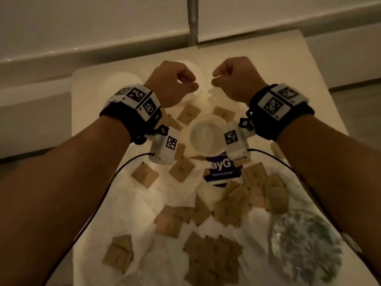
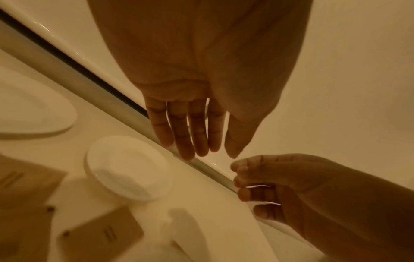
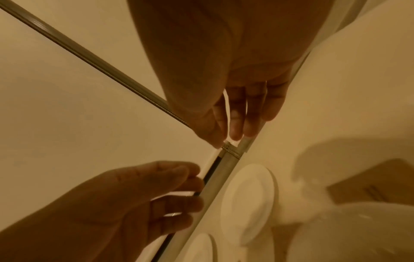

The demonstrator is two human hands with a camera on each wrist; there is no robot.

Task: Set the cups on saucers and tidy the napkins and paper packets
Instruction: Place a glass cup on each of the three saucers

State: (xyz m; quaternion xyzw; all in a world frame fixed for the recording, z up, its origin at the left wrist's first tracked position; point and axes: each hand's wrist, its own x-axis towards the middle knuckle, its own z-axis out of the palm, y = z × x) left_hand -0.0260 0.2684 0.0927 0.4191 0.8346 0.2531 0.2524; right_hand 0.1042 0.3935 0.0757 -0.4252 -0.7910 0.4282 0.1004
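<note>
Both held up over the far end of the tabletop [image 1: 268, 50], left hand [image 1: 172, 83] and right hand [image 1: 239, 79] loosely curled and gripping nothing. Just below and toward the wrists, between them, a cup [image 1: 206, 135], mouth up, round with no long axis, about as near to either. Beyond the left fingers [image 2: 183, 134], a saucer [image 1: 193, 79]; back under the forearms, scattered packets [image 1: 212, 259] on napkins [image 1: 144, 203].

brown packets [image 1: 145, 175]; white cup [image 1: 206, 134] — blue-and-white printed sachet [image 1: 221, 170]

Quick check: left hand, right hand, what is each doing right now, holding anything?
Left hand: fingers loosely curled above the table, nothing in its grip.
Right hand: likewise loosely curled, nothing in its grip.
</note>
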